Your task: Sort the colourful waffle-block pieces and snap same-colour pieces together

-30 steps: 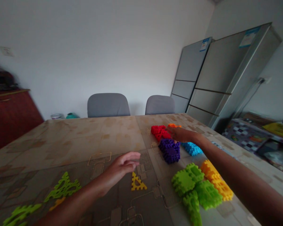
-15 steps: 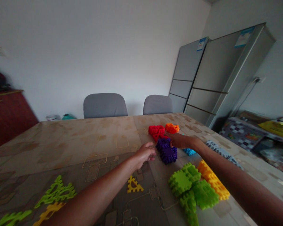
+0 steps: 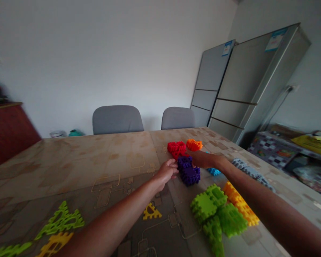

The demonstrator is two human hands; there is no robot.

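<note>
A stack of purple toothed building pieces [image 3: 189,174] stands on the table between my hands. My right hand [image 3: 203,159] reaches in from the right, its thumb and fingers closed about the stack's far end; some fingers are hidden. My left hand [image 3: 167,173] is at the stack's left side, fingers bent loosely and apart, the tips close to the purple pieces; whether they touch I cannot tell. Just behind lies a pile of red pieces [image 3: 176,147], near my right fingertips. Orange pieces [image 3: 194,144] are beyond my right hand, and light-blue ones [image 3: 213,171] show beneath its wrist.
Green pieces [image 3: 205,205] and a yellow-orange row [image 3: 242,203] lie at the near right, grey pieces [image 3: 253,173] past my right forearm. A small yellow triangle [image 3: 151,211] sits centrally. Flat green pieces [image 3: 60,220] are at the near left. Two chairs [image 3: 117,119] stand behind the table.
My left hand has moved slightly forward and right, closer to the purple stack, with its fingers more bent. My right hand stays at the stack. The view has shifted slightly.
</note>
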